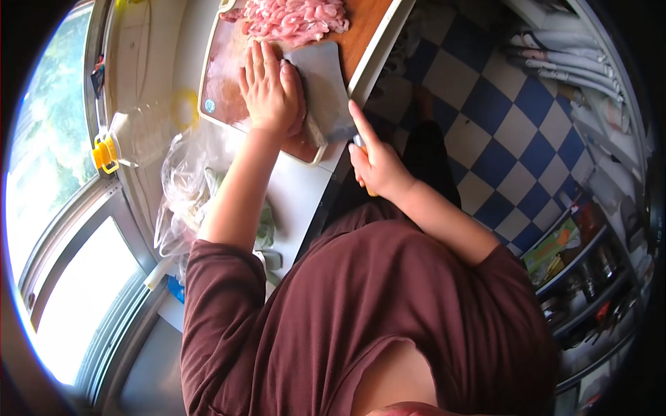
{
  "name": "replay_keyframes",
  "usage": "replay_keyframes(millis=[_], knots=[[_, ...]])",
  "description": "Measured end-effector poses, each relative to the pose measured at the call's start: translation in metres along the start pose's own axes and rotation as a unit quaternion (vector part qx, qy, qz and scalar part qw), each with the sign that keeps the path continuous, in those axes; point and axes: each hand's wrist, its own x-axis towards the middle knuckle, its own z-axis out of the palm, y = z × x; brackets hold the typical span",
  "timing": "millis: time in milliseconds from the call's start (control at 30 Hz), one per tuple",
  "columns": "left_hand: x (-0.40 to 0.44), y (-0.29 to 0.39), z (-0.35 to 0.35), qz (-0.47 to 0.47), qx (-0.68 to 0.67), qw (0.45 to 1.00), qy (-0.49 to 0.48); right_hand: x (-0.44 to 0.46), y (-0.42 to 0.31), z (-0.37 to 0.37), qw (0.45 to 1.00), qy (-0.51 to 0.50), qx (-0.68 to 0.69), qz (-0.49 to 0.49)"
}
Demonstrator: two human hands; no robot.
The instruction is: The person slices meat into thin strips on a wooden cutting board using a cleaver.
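Note:
My left hand (269, 90) lies flat with its fingers stretched out on a piece of raw meat (298, 118), which it partly hides. My right hand (378, 163) grips the handle of a cleaver (320, 87), index finger pointing along the blade's back edge. The broad blade lies right beside the meat and the left fingers; whether it is inside the meat I cannot tell. Both rest over a brown cutting board (229, 69) with a pale rim. A heap of pink sliced meat (295, 19) covers the board's far end.
Left of the board, a clear plastic bottle (135, 139) with a yellow cap lies by the window. Crumpled clear plastic bags (187, 184) sit on the white counter (295, 194). A blue and white checkered floor (496, 104) is at right, with a loaded shelf rack (583, 277) beyond.

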Motion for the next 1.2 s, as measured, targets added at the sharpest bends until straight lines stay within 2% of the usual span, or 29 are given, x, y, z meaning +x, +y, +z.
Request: replay_keyframes(millis=[100,133,233,333,433,567,700,767,833,900,967,1000,1133,1200], knots=[[-0.002,-0.002,0.003,-0.005,-0.018,1.000,0.005,0.005,0.013,0.003,0.995,0.026,-0.087,-0.034],[-0.003,-0.003,0.004,-0.012,-0.026,1.000,0.009,0.014,0.001,0.001,0.997,0.017,-0.076,0.005],[-0.001,-0.006,0.004,-0.023,-0.033,0.999,0.018,0.026,0.001,0.003,0.991,0.035,-0.122,-0.036],[-0.001,-0.006,0.004,-0.012,-0.016,1.000,0.017,0.000,0.010,0.014,0.993,0.044,-0.105,-0.034],[-0.001,-0.007,0.003,-0.009,-0.025,0.999,0.019,0.002,0.009,0.017,0.989,0.057,-0.122,-0.061],[0.002,-0.022,0.009,-0.027,-0.034,0.998,0.042,0.027,0.001,0.019,0.989,0.042,-0.138,-0.036],[0.005,-0.022,0.006,-0.022,-0.019,0.999,0.031,0.005,0.017,0.031,0.990,0.058,-0.103,-0.080],[0.001,-0.019,0.007,-0.035,-0.048,0.997,0.044,0.010,0.011,0.020,0.992,0.042,-0.122,-0.012],[0.006,-0.019,0.012,-0.057,-0.077,0.994,0.054,0.013,-0.005,-0.001,0.998,-0.016,-0.049,0.023],[-0.004,-0.009,0.018,-0.099,-0.113,0.987,0.059,0.013,-0.016,-0.026,0.998,-0.050,-0.017,0.040],[-0.021,-0.002,0.027,-0.119,-0.164,0.978,0.053,0.005,-0.030,-0.051,0.995,-0.064,-0.066,0.034],[-0.028,0.003,0.017,-0.111,-0.157,0.981,0.021,0.002,-0.031,-0.056,0.995,-0.069,-0.069,0.034],[-0.029,0.004,-0.011,0.056,-0.001,0.998,0.014,-0.005,-0.022,-0.046,0.997,-0.062,-0.042,0.035],[-0.033,-0.001,-0.004,0.092,-0.040,0.995,-0.004,-0.012,-0.009,-0.033,0.998,-0.035,-0.039,0.019]])
